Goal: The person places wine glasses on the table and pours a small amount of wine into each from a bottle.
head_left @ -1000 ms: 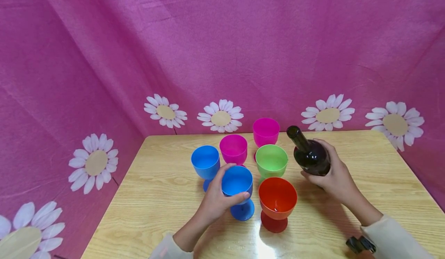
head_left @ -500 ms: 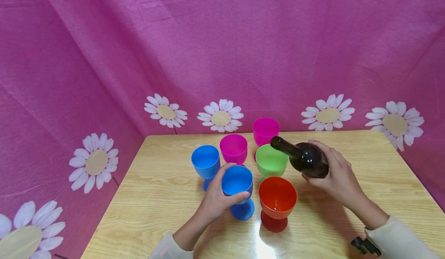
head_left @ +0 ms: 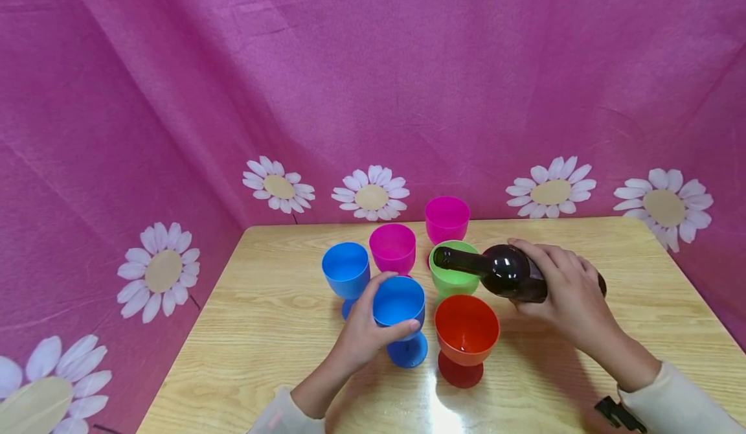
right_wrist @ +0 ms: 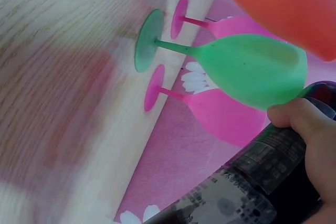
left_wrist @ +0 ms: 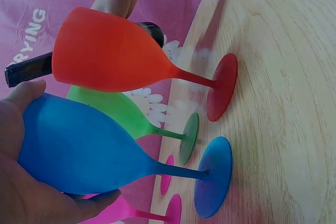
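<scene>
My left hand (head_left: 367, 330) grips the bowl of the front blue goblet (head_left: 399, 304), thumb on its near side and fingers round the far side; its foot (left_wrist: 213, 177) rests on the table. In my right hand (head_left: 568, 291) is a dark glass wine bottle (head_left: 507, 271), gripped round its labelled body (right_wrist: 247, 187). The bottle lies tilted almost level, neck pointing left, its mouth over the green goblet (head_left: 451, 282) in the head view. No liquid shows at the mouth. Just right of the held goblet stands an orange-red goblet (head_left: 466, 330), a small glint inside it.
Behind the left hand stands another blue goblet (head_left: 346, 272). Two pink goblets stand further back, one pink goblet (head_left: 393, 249) in the middle and a second pink goblet (head_left: 447, 219) near the far edge. A pink daisy-print cloth (head_left: 408, 97) hangs behind the wooden table (head_left: 250, 330).
The right hand has tipped the bottle from leaning upright to nearly level, its mouth swinging left and down over the green goblet. The left hand and goblets have stayed put.
</scene>
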`<state>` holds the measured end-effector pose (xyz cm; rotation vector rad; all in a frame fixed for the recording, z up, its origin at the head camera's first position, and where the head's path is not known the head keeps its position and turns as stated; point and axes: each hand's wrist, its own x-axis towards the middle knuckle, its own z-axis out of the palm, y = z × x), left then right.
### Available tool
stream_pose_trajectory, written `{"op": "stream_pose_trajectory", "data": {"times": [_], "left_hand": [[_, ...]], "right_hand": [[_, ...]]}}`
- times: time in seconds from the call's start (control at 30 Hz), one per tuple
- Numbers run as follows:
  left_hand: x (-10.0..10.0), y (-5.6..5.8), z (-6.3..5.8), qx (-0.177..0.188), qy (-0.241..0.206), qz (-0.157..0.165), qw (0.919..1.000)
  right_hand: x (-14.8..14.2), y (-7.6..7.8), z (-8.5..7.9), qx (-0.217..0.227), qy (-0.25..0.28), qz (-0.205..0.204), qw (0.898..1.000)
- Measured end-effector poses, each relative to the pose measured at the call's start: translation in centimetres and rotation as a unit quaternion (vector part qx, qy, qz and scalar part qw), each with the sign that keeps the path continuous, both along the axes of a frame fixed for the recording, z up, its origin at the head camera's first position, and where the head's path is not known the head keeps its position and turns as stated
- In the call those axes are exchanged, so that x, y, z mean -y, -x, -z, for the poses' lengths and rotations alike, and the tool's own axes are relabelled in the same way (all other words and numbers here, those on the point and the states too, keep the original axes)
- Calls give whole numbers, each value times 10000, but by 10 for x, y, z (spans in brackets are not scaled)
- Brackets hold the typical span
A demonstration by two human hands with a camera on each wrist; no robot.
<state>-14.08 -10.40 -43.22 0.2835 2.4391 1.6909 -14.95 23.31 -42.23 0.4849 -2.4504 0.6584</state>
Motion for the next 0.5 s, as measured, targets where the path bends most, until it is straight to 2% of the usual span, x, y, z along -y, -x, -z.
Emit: {"op": "stream_pose_trajectory", "data": {"times": [0.5], "left_hand": [[0,0,1,29,18,-29,10000]], "right_hand": [[5,-10,-11,-62,-681,270,9973]]}}
